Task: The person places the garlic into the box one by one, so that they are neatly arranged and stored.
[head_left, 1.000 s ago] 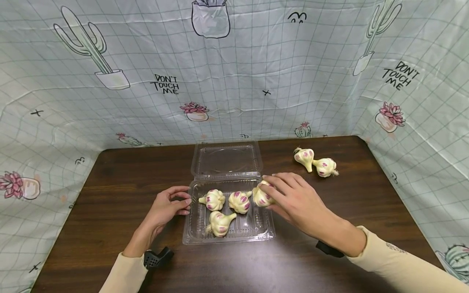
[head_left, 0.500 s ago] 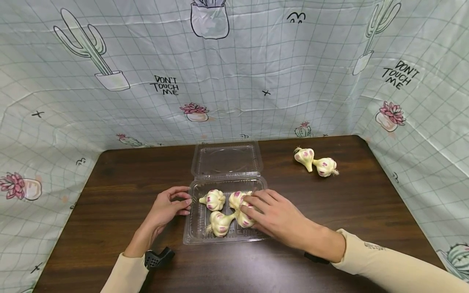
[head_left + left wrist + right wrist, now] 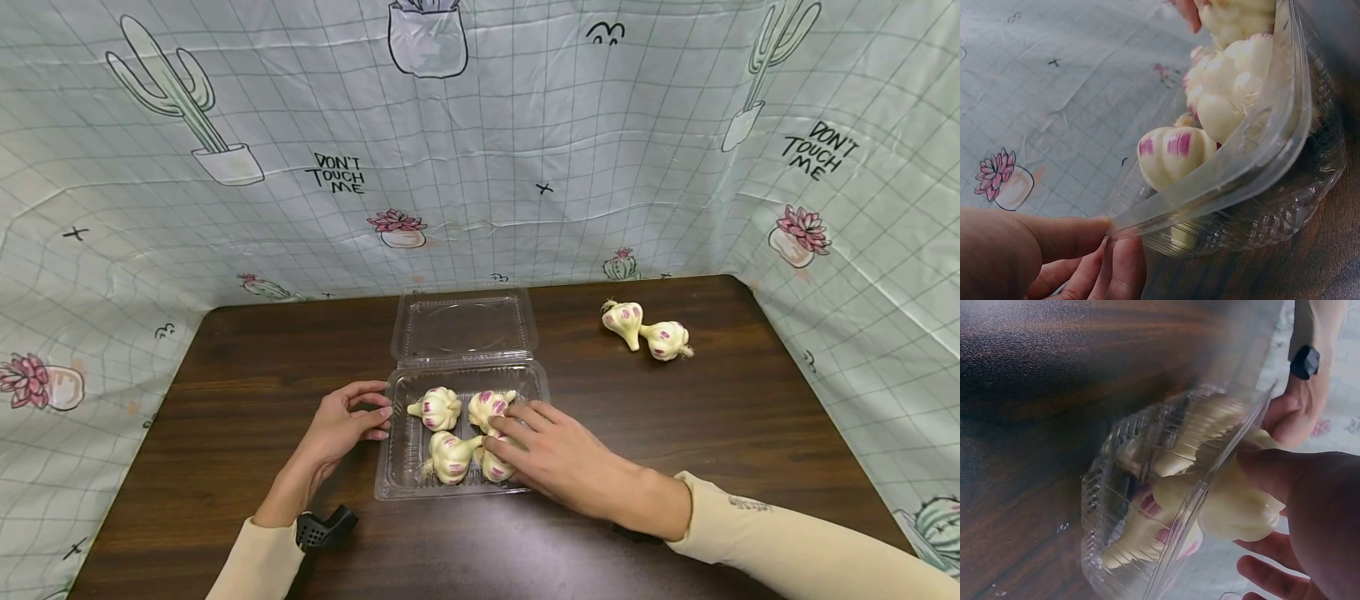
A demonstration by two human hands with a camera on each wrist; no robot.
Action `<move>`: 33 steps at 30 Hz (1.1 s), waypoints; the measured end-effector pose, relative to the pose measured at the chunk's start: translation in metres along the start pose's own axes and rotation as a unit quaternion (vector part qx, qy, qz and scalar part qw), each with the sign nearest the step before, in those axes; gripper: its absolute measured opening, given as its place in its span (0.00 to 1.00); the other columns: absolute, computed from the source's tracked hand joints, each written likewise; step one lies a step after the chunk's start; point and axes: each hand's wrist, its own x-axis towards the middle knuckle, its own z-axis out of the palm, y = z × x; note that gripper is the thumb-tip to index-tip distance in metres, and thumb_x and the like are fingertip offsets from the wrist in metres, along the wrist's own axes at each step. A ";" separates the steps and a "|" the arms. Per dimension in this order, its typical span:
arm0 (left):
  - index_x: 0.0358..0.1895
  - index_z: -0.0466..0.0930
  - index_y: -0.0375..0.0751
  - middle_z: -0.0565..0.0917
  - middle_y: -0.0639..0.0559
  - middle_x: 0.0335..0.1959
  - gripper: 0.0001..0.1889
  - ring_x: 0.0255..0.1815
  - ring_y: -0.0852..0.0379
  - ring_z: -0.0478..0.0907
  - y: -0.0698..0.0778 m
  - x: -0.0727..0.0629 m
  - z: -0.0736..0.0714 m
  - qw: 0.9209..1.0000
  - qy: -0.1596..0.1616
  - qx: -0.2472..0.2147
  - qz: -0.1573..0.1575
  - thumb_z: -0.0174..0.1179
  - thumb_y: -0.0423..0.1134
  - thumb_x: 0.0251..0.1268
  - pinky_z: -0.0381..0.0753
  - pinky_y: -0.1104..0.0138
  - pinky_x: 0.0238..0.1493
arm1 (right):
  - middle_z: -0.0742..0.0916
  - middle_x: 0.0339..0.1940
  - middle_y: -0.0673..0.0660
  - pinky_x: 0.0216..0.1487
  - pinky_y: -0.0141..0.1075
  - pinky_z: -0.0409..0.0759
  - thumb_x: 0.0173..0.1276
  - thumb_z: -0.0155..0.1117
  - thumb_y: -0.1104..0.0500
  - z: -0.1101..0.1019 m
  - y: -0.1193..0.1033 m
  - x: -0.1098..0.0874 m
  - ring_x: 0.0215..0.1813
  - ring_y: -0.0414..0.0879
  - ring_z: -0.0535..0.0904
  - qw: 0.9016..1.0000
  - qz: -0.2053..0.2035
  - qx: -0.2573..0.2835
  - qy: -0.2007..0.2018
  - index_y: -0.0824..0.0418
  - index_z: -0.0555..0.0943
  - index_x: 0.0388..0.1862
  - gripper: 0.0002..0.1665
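Head view shows the right hand (image 3: 558, 454) clamped around one garlic bulb (image 3: 495, 468) in the near right part of the clear container (image 3: 408, 491), while the left hand (image 3: 343, 421) pinches its left rim. Three other bulbs (image 3: 449, 458) lie inside; beyond are the open lid (image 3: 465, 329) and, to the right on the tabletop (image 3: 262, 392), two loose bulbs (image 3: 624, 320).

Six garlic bulbs (image 3: 438, 410): four in one hinged clear plastic container (image 3: 468, 375), two on one counter (image 3: 300, 342). One left hand (image 3: 341, 422), one right hand (image 3: 558, 457), two black wrist devices (image 3: 326, 527) and two "DON'T TOUCH ME" prints (image 3: 336, 173).
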 end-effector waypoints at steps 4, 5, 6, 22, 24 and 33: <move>0.72 0.69 0.23 0.81 0.43 0.49 0.25 0.33 0.61 0.85 0.000 0.000 0.000 1.000 0.000 0.002 0.001 0.60 0.23 0.76 0.90 0.69 0.38 | 0.86 0.60 0.51 0.68 0.43 0.79 0.64 0.77 0.43 0.000 -0.001 0.000 0.62 0.50 0.80 1.000 0.003 -0.006 -0.008 0.51 0.82 0.63 0.31; 0.72 0.69 0.23 0.81 0.43 0.49 0.25 0.33 0.61 0.85 0.000 0.000 0.000 1.000 0.000 0.003 0.001 0.60 0.23 0.76 0.90 0.69 0.38 | 0.86 0.60 0.51 0.68 0.43 0.78 0.64 0.76 0.43 0.000 -0.001 0.000 0.62 0.50 0.80 1.000 0.004 -0.006 -0.010 0.51 0.82 0.63 0.31; 0.72 0.69 0.23 0.81 0.43 0.49 0.25 0.33 0.61 0.85 0.000 0.000 0.000 1.000 0.000 0.003 0.001 0.60 0.23 0.76 0.90 0.69 0.38 | 0.86 0.60 0.51 0.68 0.43 0.79 0.64 0.76 0.43 0.001 -0.001 0.000 0.62 0.50 0.80 1.000 0.005 -0.007 -0.012 0.51 0.82 0.63 0.30; 0.72 0.69 0.23 0.82 0.44 0.48 0.25 0.32 0.60 0.85 -0.001 0.000 0.001 1.000 0.002 0.001 -0.002 0.60 0.23 0.75 0.90 0.69 0.37 | 0.86 0.61 0.53 0.67 0.43 0.79 0.65 0.79 0.48 -0.003 0.006 -0.005 0.63 0.51 0.81 0.999 0.032 0.000 -0.035 0.54 0.82 0.63 0.30; 0.72 0.69 0.23 0.82 0.44 0.48 0.25 0.32 0.60 0.85 -0.001 0.000 0.001 1.000 0.003 0.001 -0.002 0.60 0.23 0.75 0.90 0.69 0.37 | 0.86 0.63 0.55 0.68 0.45 0.80 0.66 0.79 0.48 -0.007 0.012 -0.007 0.63 0.53 0.81 0.999 0.042 0.006 -0.028 0.55 0.82 0.64 0.31; 0.72 0.69 0.23 0.81 0.42 0.49 0.25 0.33 0.60 0.85 -0.001 0.001 0.002 1.000 -0.001 0.001 -0.003 0.60 0.23 0.76 0.90 0.69 0.38 | 0.82 0.68 0.64 0.66 0.55 0.79 0.60 0.83 0.50 -0.017 0.056 -0.032 0.64 0.62 0.80 0.992 0.122 -0.002 0.030 0.63 0.80 0.67 0.39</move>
